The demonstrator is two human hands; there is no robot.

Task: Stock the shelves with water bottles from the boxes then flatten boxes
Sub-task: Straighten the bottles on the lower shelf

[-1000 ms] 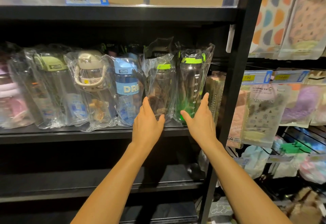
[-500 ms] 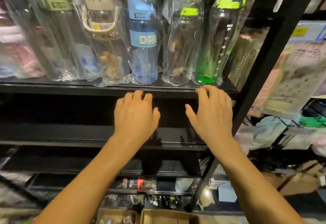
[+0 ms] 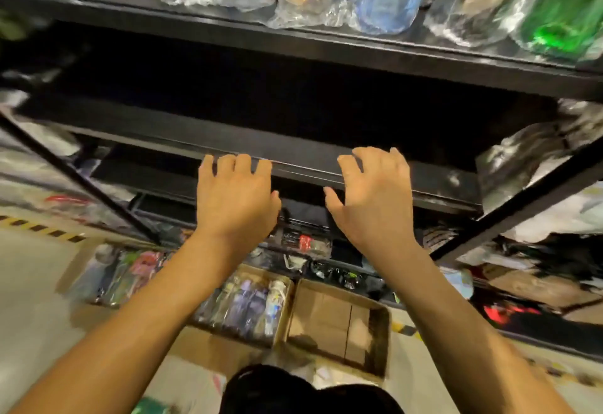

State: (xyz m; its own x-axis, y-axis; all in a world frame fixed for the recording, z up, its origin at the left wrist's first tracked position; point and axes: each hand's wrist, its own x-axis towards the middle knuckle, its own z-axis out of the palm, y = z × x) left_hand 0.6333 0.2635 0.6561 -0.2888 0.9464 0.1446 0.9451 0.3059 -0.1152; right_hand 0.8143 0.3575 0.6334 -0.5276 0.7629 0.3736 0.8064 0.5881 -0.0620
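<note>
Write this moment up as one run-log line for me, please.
left hand open, empty | right hand open, empty | both by lower shelf edge | bottle box and empty box on floor below

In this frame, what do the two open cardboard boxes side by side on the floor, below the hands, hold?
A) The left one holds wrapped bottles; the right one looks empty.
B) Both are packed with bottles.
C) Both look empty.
A: wrapped bottles fill the left box, while the right box shows only its bare cardboard bottom.
</note>
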